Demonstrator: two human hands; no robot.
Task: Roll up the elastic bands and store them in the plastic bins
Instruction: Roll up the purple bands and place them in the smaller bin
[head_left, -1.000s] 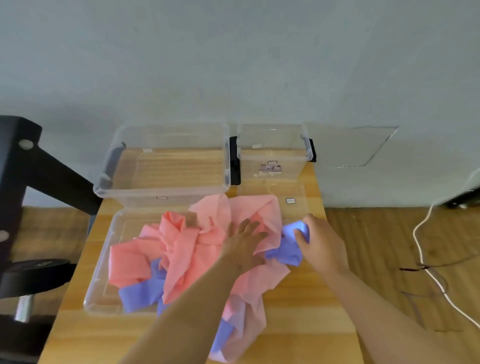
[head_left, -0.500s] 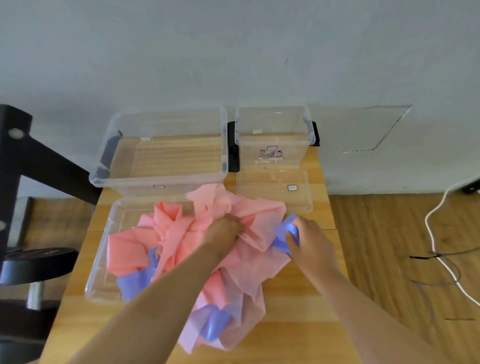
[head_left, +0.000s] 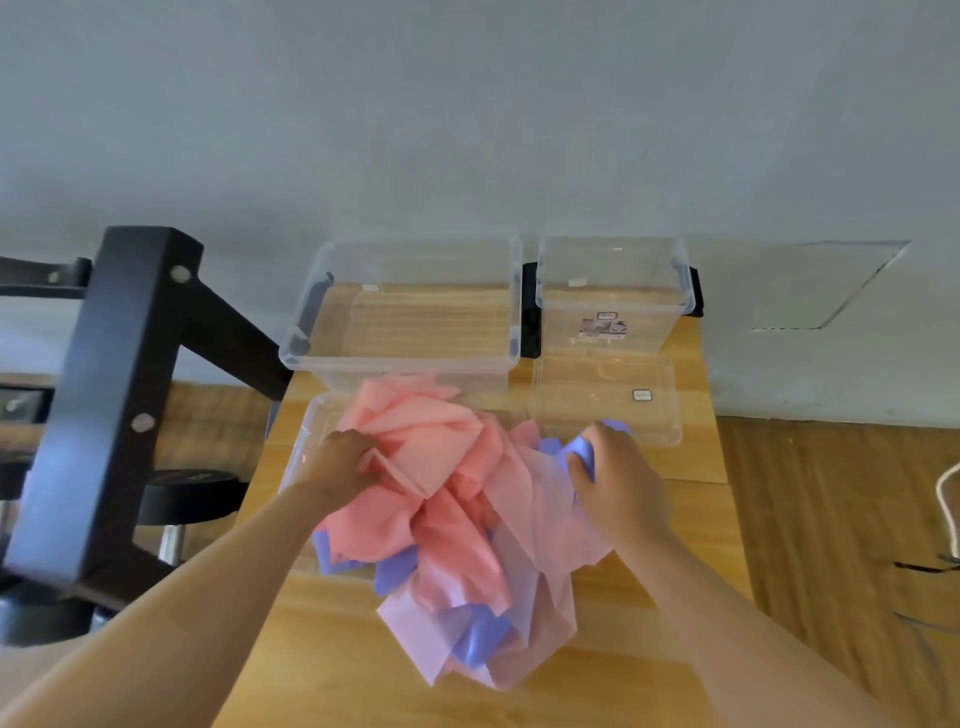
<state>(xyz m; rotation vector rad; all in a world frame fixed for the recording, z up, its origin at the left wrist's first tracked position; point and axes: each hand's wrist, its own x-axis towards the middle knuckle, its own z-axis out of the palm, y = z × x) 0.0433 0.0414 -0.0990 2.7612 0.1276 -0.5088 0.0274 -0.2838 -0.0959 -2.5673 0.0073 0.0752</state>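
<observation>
left grip (head_left: 338, 464) | shifted leftward | now clutching pink bands (head_left: 415, 441)

The person's two arms are bare. The left forearm (head_left: 208, 597) is uncovered from the wrist back as far as the view shows, and so is the right forearm (head_left: 727, 623). The left hand (head_left: 337, 465) and the right hand (head_left: 618, 478) are bare too, over the backs, the wrists and the fingers that show. Each forearm widens from a narrow wrist toward the camera. The knuckles of the left hand show as a row of small bumps. Blur softens both hands, so nails and finer marks cannot be made out.
</observation>
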